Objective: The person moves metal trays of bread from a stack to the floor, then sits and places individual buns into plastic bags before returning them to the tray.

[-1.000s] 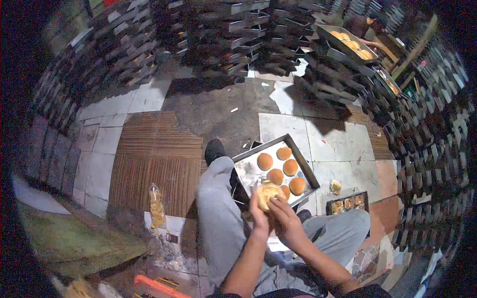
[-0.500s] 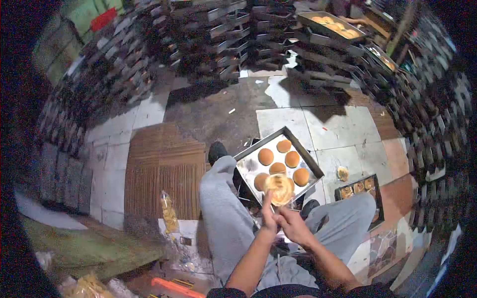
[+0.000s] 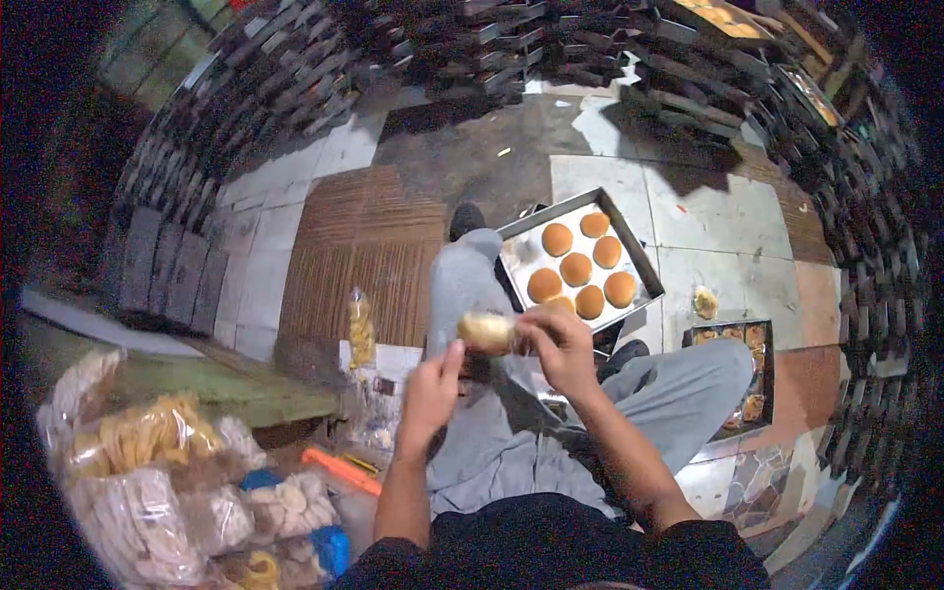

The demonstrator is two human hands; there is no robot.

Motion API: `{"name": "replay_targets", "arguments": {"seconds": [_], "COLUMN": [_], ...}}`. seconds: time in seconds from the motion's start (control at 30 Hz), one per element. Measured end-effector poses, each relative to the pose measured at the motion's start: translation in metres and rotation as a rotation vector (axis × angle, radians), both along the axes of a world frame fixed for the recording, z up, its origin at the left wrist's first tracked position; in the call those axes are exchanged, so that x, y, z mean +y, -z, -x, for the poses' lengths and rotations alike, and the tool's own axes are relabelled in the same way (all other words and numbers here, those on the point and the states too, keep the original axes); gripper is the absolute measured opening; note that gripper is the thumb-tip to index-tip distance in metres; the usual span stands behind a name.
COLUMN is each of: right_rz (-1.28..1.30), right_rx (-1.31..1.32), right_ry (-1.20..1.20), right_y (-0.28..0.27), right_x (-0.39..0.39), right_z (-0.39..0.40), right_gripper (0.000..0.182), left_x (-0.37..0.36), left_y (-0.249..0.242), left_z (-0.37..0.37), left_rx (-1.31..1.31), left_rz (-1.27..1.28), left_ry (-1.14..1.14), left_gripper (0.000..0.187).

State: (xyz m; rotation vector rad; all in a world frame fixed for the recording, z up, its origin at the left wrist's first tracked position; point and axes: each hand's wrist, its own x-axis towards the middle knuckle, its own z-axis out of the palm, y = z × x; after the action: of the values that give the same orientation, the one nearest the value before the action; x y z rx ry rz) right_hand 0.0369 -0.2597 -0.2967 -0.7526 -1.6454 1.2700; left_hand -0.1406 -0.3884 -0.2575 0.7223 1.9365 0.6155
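Observation:
A pale, golden-topped bun (image 3: 486,333), blurred by motion, is between my two hands above my lap. My left hand (image 3: 433,391) touches its lower left side with thumb and fingers. The fingers of my right hand (image 3: 562,346) are pinched at its right end. Just beyond, a square metal tray (image 3: 521,258) rests tilted near my knees and holds several round brown buns (image 3: 576,268). The nearest bun in it is partly hidden behind my right hand.
On the floor at the right stands a dark tray (image 3: 769,374) of topped pastries, with a loose pastry (image 3: 705,303) beside it. Plastic bags (image 3: 147,511) of bread fill the lower left, near an orange tool (image 3: 340,470). Stacked dark trays (image 3: 472,59) line the back.
The view has shifted left and down. My hands have moved apart and left, away from the tray, taking the bun along. Its swirled face is no longer turned up, and more buns in the tray show.

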Motion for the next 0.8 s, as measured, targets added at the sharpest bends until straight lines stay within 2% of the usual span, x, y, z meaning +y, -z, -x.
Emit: {"name": "replay_targets", "arguments": {"seconds": [0.03, 0.07, 0.13, 0.17, 0.2, 0.27, 0.33, 0.37, 0.4, 0.47, 0.5, 0.53, 0.57, 0.6, 0.67, 0.7, 0.73, 0.77, 0.8], "right_rz": [-0.055, -0.107, 0.005, 0.207, 0.208, -0.237, -0.321, -0.323, -0.329, -0.275, -0.21, -0.145, -0.258, -0.489, -0.633, -0.41, -0.189, 0.598, 0.599], "right_rx": [-0.011, -0.024, 0.003, 0.069, 0.059, -0.176, -0.194, -0.168, -0.139, -0.159, -0.202, -0.241, -0.336, -0.355, -0.165, -0.158, -0.149, 0.129, 0.136], "right_ry": [-0.003, -0.004, -0.022, -0.073, -0.071, -0.068, -0.078, -0.076, -0.07, -0.071, -0.064, -0.058, -0.016, 0.027, 0.167, 0.122, 0.076, 0.004, 0.011], "right_y": [0.001, -0.003, -0.009, 0.008, -0.004, -0.038, -0.069, -0.08, -0.084, -0.077, -0.079, -0.081, -0.095, -0.093, -0.073, -0.041, -0.016, -0.018, -0.014], "right_x": [0.005, 0.01, 0.012, 0.016, 0.019, 0.021, 0.016, 0.012, 0.01, 0.014, 0.016, 0.018, 0.013, 0.011, 0.006, 0.017, 0.027, 0.021, 0.018], "right_z": [0.005, 0.011, 0.024, 0.032, 0.035, 0.033, 0.029, 0.029, 0.03, 0.031, 0.032, 0.032, 0.029, 0.025, 0.026, 0.025, 0.022, 0.019, 0.016], "right_gripper": [0.009, 0.009, 0.011, 0.013, 0.013, 0.014, 0.014, 0.014, 0.013, 0.013, 0.013, 0.014, 0.015, 0.017, 0.012, 0.011, 0.009, 0.009, 0.009], "left_x": [0.005, 0.012, 0.025, 0.03, 0.035, 0.041, 0.049, 0.054, 0.055, 0.061, 0.064, 0.064, 0.063, 0.061, 0.048, 0.04, 0.035, 0.033, 0.032], "left_y": [-0.019, -0.017, -0.008, -0.001, 0.007, 0.016, 0.018, 0.011, 0.005, -0.003, -0.001, 0.001, 0.003, 0.001, -0.009, -0.013, -0.015, -0.017, -0.017], "left_z": [-0.011, -0.01, -0.001, 0.007, 0.019, 0.031, 0.038, 0.03, 0.034, 0.043, 0.051, 0.059, 0.064, 0.064, 0.058, 0.056, 0.052, 0.048, 0.046], "left_rx": [0.397, 0.391, 0.578, 0.568, 0.528, 0.473, 0.265, -0.224, -0.236, -0.117, -0.128, -0.006, 0.121, 0.119, 0.085, 0.116, 0.106, 0.022, -0.055], "left_rz": [-0.166, -0.161, -0.902, -0.898, -0.911, -0.918, -1.065, -1.043, -1.042, -0.872, -0.879, -0.95, -1.015, -1.022, -1.122, -1.011, -1.004, -0.868, -0.73], "left_ry": [-0.07, -0.083, -0.098, -0.103, -0.032, 0.034, -0.118, -0.317, -0.319, -0.134, -0.122, 0.006, 0.13, 0.133, 0.065, 0.043, 0.051, -0.054, -0.154], "left_gripper": [0.032, 0.032, 0.015, 0.015, 0.016, 0.02, 0.026, 0.024, 0.024, 0.017, 0.017, 0.013, 0.01, 0.01, 0.008, 0.008, 0.008, 0.007, 0.007]}}
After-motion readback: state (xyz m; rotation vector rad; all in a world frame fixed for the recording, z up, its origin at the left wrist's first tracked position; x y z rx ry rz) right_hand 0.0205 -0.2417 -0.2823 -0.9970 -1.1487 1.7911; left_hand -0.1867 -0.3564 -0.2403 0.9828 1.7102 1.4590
